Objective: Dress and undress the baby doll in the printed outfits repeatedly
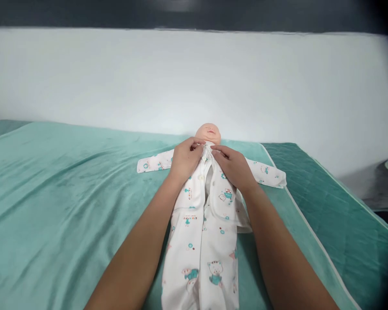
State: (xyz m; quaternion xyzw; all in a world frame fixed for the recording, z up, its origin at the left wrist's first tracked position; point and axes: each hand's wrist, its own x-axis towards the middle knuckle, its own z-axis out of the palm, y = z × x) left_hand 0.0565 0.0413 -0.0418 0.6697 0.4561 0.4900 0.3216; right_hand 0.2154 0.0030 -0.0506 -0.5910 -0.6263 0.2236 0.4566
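Note:
A baby doll (208, 132) lies on its back, its head at the far end. It wears a white printed baby jacket (225, 183), sleeves spread to both sides, and white printed trousers (188, 254). At the neck my left hand (188, 157) pinches one edge of the jacket's front opening. Opposite it, my right hand (231, 164) has its fingers closed on the other edge, fingertips close to the left ones. Below the hands the jacket front gapes, with light round snaps along its edges. My fingertips partly hide the collar.
A light green blanket (67, 193) with folds on its left side lies under the doll. A darker green quilted mattress cover (339, 206) shows at the right. Behind the bed rises a white wall (132, 77). A dark object (383, 185) stands at the far right edge.

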